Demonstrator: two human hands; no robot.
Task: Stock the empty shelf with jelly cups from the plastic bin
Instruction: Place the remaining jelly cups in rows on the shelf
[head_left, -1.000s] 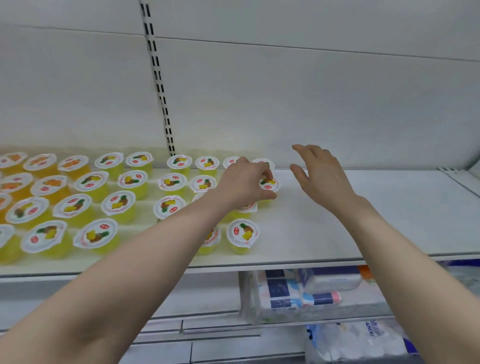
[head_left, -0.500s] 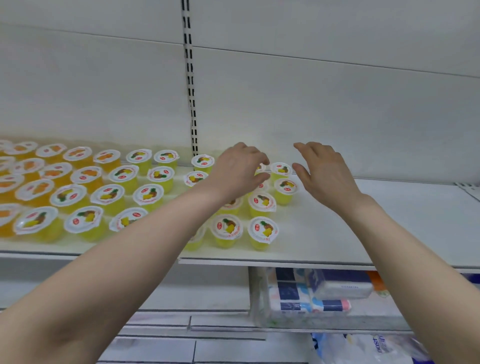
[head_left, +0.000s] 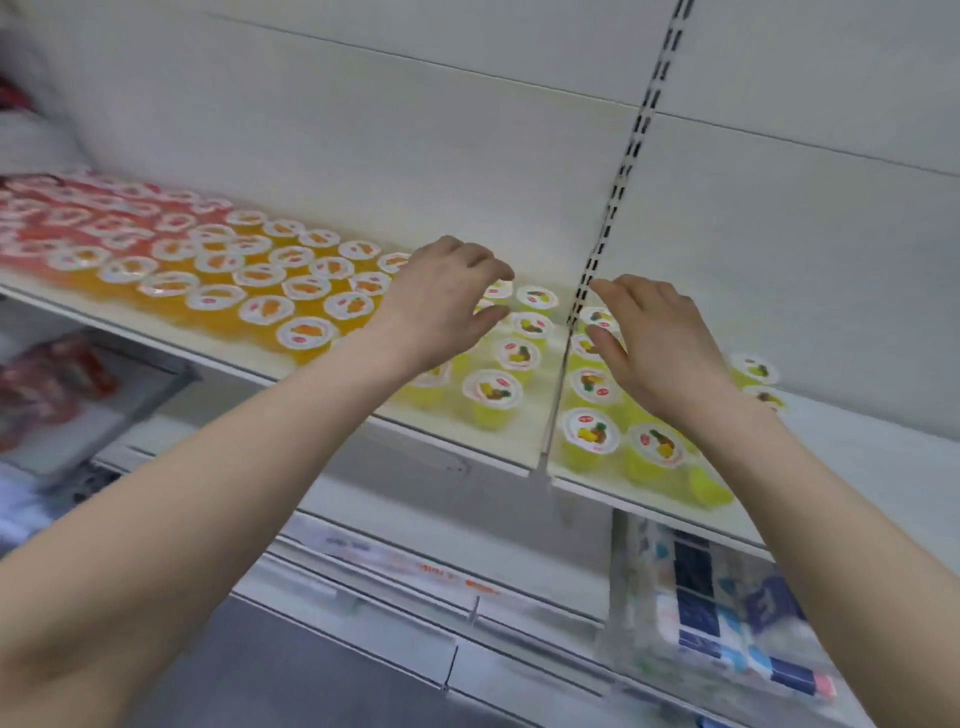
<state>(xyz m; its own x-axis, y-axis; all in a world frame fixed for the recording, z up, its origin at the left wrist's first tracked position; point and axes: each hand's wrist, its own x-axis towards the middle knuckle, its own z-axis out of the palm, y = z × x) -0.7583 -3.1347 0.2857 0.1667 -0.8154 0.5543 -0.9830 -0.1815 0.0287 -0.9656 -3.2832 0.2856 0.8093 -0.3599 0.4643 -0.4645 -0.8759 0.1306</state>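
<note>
Rows of jelly cups stand on the white shelf (head_left: 857, 457): yellow pineapple cups (head_left: 492, 397) in the middle, orange cups (head_left: 304, 338) to their left, red cups (head_left: 67, 218) at the far left. My left hand (head_left: 441, 301) hovers over the yellow cups with loosely curled fingers and holds nothing. My right hand (head_left: 660, 343) hovers palm down over yellow cups just right of the shelf seam (head_left: 558, 395), fingers relaxed and empty. The plastic bin is out of sight.
A slotted upright (head_left: 631, 150) runs up the back wall. The shelf's right part is bare. On the lower shelf lie blue and white packages (head_left: 727, 623) at the right and red packets (head_left: 47, 384) at the left.
The view has swung left and tilted, so orange and red cups now show. Both hands have lifted slightly off the yellow cups, and the left hand's fingers have loosened.
</note>
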